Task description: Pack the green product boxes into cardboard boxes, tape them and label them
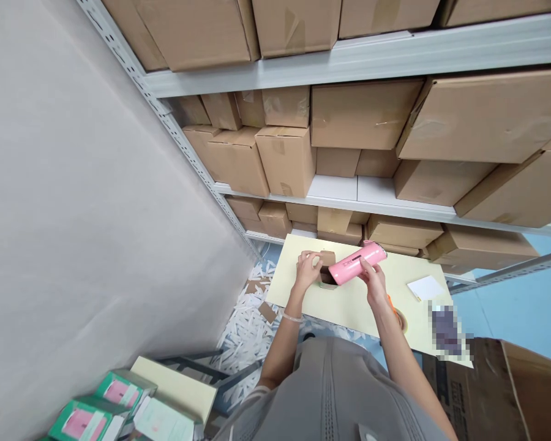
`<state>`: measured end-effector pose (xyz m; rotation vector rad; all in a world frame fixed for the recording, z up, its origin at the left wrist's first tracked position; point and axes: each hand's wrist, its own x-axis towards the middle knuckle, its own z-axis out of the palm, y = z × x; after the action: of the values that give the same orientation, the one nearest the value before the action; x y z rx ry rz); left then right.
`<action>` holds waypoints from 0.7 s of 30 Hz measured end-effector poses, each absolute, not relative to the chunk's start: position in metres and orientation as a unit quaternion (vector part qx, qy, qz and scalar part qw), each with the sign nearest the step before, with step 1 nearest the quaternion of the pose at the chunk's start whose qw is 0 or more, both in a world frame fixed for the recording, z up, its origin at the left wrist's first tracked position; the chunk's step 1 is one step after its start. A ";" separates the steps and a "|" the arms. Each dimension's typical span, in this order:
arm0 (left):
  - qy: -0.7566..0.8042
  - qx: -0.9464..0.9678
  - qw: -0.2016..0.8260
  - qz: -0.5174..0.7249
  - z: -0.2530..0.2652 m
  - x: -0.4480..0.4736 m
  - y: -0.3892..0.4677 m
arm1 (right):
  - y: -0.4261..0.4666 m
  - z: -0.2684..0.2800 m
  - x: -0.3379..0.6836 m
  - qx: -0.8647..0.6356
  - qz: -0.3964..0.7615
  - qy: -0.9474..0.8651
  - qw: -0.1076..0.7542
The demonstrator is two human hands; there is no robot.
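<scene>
1. The shelving rack [303, 72], loaded with cartons [284, 160], stands just beyond your tabletop's far edge, limiting reach that way.
2. Your tabletop [397, 278] has bare room along its left edge and right of middle, toward the far edge.
3. An open carton [472, 392] crowds your near right corner.
4. The small box [329, 285] stands open in the left half.
5. The pink cylinder [351, 264] tilts, left end at the box's mouth.
6. A white card [425, 288] lies by the right edge.
7. A tape roll [402, 321] sits by the near edge, beside your right forearm.
8. Your right hand's [375, 288] fingers grip the cylinder; your left hand's [305, 271] bend at the box, pinching or not, you cannot tell.
</scene>
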<state>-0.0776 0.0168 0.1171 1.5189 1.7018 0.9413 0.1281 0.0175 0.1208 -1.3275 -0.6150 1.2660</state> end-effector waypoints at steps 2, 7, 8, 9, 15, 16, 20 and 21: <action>0.682 0.585 0.302 0.318 0.099 -0.077 0.020 | 0.022 0.117 0.123 -0.558 0.505 -0.310 0.581; 0.666 0.563 0.358 0.333 0.052 -0.071 0.026 | 0.025 0.097 0.108 -0.561 0.418 -0.499 0.512; 0.658 0.557 0.370 0.347 0.045 -0.070 0.027 | 0.024 0.092 0.106 -0.570 0.400 -0.529 0.485; 0.650 0.552 0.378 0.362 0.038 -0.070 0.027 | 0.024 0.087 0.105 -0.578 0.379 -0.557 0.461; 0.631 0.550 0.386 0.386 0.025 -0.069 0.031 | 0.029 0.068 0.099 -0.566 0.287 -0.669 0.386; 0.631 0.548 0.389 0.386 0.025 -0.069 0.032 | 0.031 0.065 0.099 -0.559 0.279 -0.682 0.381; 0.637 0.532 0.401 0.388 0.025 -0.067 0.036 | 0.039 0.046 0.097 -0.554 0.229 -0.725 0.341; 0.638 0.530 0.403 0.387 0.025 -0.066 0.037 | 0.040 0.041 0.096 -0.557 0.216 -0.733 0.324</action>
<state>-0.0665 0.0367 0.0248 1.3381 1.6109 0.9776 0.0965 0.0402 0.0409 -1.4612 -1.9235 0.5664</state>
